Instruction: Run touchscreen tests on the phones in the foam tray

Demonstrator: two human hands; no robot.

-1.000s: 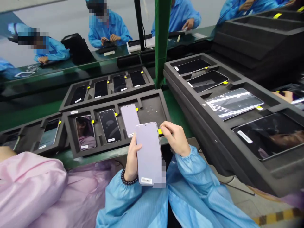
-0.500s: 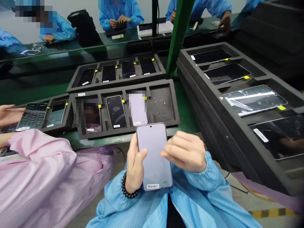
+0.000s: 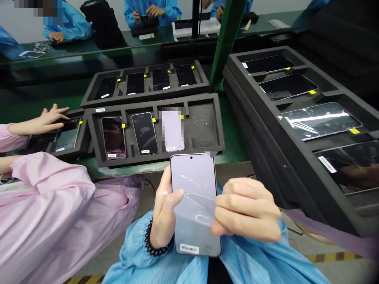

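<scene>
My left hand (image 3: 166, 213) is wrapped round a smartphone (image 3: 192, 173) from its left side, with the thumb on the screen edge. The phone stands upright in my grip, its pale screen facing me and a small barcode label at its lower edge. Bright streaks cross the screen, where a clear protective film (image 3: 203, 219) appears partly lifted and bent. My right hand (image 3: 247, 209) is closed in a pinch over the phone's right edge, at the film. Its fingertips are partly hidden behind the curled fingers.
A black foam tray (image 3: 205, 126) ahead holds several phones; its right compartment has none. Another tray (image 3: 118, 100) lies behind it, and a stack of trays (image 3: 251, 94) rises at right. At left, a co-worker's hand (image 3: 44, 122) reaches over a phone. A green post (image 3: 227, 43) stands ahead.
My right hand has moved down and right along the phone's edge, and streaks now show on the screen. The phone sits slightly lower. The co-worker's phone at left has been lowered from view.
</scene>
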